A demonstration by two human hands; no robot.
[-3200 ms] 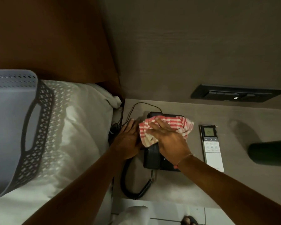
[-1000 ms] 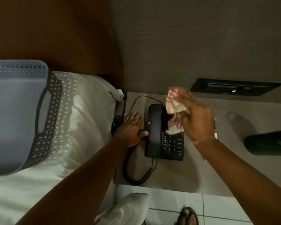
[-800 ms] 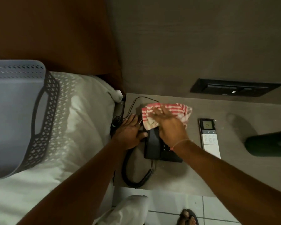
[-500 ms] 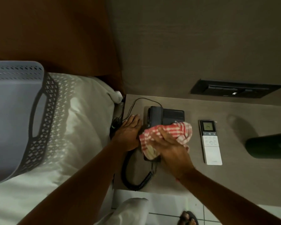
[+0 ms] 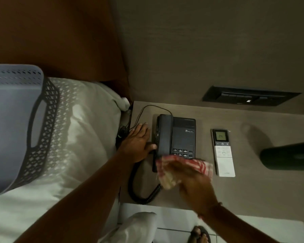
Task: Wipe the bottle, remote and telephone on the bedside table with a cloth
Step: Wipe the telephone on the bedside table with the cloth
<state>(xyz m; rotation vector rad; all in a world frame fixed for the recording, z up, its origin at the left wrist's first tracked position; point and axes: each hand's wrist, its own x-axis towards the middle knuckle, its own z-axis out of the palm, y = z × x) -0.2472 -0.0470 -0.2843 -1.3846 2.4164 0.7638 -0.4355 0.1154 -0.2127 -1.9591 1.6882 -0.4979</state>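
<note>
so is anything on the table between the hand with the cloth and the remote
Nothing visible. The right hand holds the cloth at the telephone's near edge, and only bare table lies between the cloth and the remote just to its right. The bottle lies beyond the remote.

Bare surface point(image 5: 253, 193) along front edge right of remote point(image 5: 224, 155); bottle point(image 5: 288, 155) blocks right edge; telephone point(image 5: 175, 135) crowds left.

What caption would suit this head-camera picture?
Right hand wipes the telephone's near edge with a striped cloth while the left hand steadies it.
</note>
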